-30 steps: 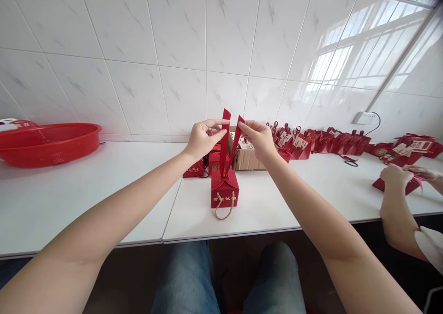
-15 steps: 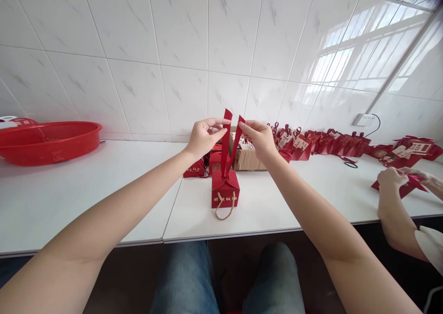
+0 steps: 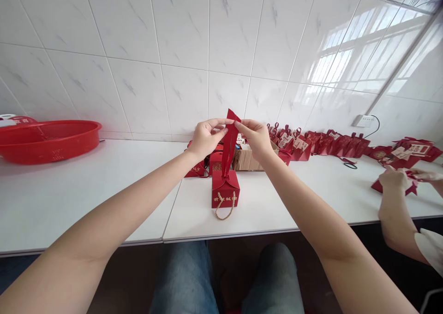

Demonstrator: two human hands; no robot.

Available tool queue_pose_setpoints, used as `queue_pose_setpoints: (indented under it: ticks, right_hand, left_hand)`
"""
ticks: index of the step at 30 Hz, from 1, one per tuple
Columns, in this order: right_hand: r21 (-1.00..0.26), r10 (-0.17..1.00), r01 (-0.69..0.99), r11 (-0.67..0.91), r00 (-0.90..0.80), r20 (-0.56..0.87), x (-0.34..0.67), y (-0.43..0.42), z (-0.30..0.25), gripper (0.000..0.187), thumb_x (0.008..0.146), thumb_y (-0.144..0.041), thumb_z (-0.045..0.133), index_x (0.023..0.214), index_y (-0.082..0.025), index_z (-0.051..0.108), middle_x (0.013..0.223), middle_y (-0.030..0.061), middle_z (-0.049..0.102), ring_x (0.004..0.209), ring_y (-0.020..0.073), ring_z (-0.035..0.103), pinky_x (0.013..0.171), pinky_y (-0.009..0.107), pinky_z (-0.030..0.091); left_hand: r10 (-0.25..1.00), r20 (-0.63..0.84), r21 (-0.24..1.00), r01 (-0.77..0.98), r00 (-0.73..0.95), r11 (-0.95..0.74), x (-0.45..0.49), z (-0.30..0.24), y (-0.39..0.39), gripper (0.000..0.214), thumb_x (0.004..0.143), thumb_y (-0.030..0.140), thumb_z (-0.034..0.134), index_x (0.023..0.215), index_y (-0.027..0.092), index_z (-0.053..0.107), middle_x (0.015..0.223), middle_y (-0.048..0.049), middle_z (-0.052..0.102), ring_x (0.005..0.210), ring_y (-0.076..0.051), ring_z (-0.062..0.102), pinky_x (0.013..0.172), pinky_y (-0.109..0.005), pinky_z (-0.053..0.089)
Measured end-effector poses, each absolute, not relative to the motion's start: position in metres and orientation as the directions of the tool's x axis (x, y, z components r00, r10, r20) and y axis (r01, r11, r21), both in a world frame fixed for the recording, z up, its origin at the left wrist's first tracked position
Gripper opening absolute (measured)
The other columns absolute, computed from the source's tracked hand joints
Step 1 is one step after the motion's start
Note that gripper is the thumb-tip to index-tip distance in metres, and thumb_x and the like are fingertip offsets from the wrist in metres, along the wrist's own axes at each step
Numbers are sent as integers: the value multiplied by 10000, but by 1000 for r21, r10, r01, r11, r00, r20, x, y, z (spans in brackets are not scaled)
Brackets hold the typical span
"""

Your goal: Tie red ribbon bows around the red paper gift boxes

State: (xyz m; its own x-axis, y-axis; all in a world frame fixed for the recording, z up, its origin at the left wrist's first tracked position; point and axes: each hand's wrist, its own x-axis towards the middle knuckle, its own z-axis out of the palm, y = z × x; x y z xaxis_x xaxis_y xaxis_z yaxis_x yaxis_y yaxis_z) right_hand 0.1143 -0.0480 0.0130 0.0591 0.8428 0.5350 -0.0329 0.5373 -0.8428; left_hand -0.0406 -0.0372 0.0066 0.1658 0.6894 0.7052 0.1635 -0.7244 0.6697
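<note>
Knees in blue jeans show below the near edge of the white counter. Just back from that edge, near the middle, a small red cardboard gift box with gold lettering stands upright, with a gold cord handle hanging down its front. Two red ribbon tails rise from its top and meet at their upper ends. The left hand has its grip closed, thumb and forefinger pinching the tails from the left. The right hand pinches the same tips from the right, its grip likewise closed. Behind the box lie more small red boxes and a brown cardboard carton. At the right edge another person's hand holds a red piece. A row of red boxes lines the counter's back edge, and a red plastic basin sits at the far left corner.
</note>
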Motion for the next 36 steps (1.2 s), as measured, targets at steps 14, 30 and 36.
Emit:
queue_pose_setpoints:
  ticks: [14, 30, 36]
  right_hand:
    - [-842, 842, -36, 539, 51, 537, 115, -48, 13, 204, 685, -358, 732, 705, -165, 669, 650, -11, 609, 618, 96, 532, 587, 240, 425]
    - [-850, 923, -366, 380, 92, 373, 148, -38, -21, 250, 780, -367, 677, 740, -212, 484, 648, -40, 615, 622, 111, 624, 634, 264, 528]
    - [-816, 930, -460, 351, 65, 363, 149, -41, -27, 247, 788, -289, 678, 700, -210, 461, 551, -72, 491, 466, 67, 477, 511, 212, 470]
  left_hand:
    - [699, 698, 683, 145, 159, -716, -39, 5, -38, 252, 793, 201, 611, 1023, 206, 712, 797, -17, 676, 616, -90, 556, 652, -243, 511]
    - [661, 720, 270, 793, 210, -546, -67, -48, -38, 222, 751, 224, 625, 960, 215, 698, 1414, -82, 431, 1343, -368, 288, 1085, -577, 228]
    - [808, 395, 591, 553, 437, -587, -46, -106, -46, 339, 818, 428, 590, 1071, 226, 687, 1111, -43, 705, 1065, -237, 627, 944, -356, 486]
